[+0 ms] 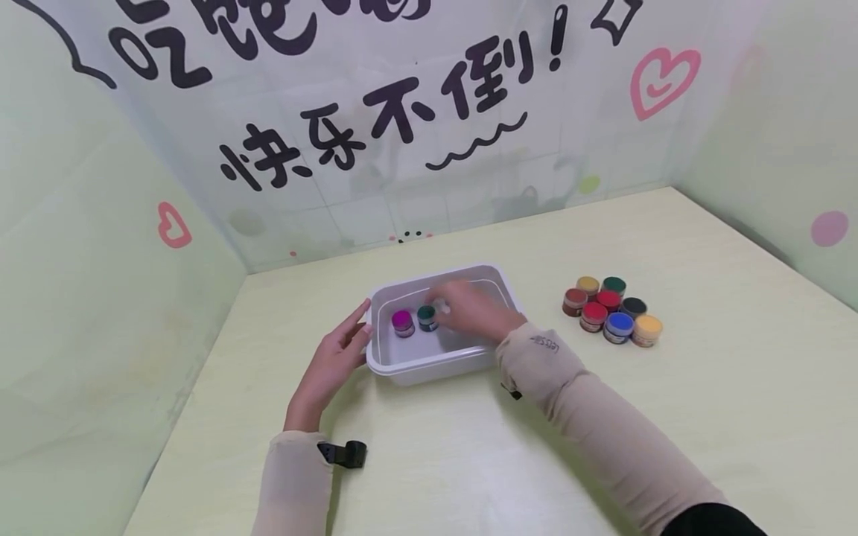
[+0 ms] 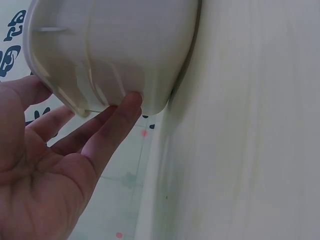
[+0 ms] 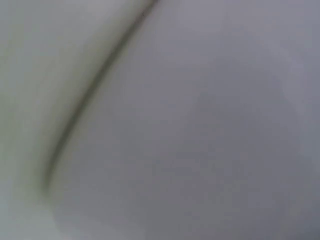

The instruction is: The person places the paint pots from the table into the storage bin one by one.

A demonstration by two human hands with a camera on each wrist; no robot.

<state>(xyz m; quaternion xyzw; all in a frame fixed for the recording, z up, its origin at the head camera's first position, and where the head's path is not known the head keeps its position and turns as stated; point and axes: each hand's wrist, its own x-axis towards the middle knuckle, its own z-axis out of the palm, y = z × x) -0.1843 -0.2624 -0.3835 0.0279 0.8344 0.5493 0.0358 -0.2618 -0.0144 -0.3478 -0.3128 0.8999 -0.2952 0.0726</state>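
In the head view, my left hand (image 1: 333, 368) rests against the left end of a white plastic tub (image 1: 429, 365). The left wrist view shows the fingers of that left hand (image 2: 60, 155) extended and touching the outside wall of the tub (image 2: 130, 50). My right hand (image 1: 467, 309) is inside the tub, blurred, with its fingertips beside a dark green-lidded jar (image 1: 427, 318); whether they grip it is unclear. Left of this jar, a purple-lidded jar (image 1: 403, 324) stands upright. The right wrist view shows only a blurred pale surface and a dark curved edge, with no hand visible.
Several small jars with yellow, green, red, brown, black and blue lids stand grouped on the pale table (image 1: 429, 469), right of the tub; one is the blue-lidded jar (image 1: 618, 327). Printed wall coverings enclose the table's back and sides.
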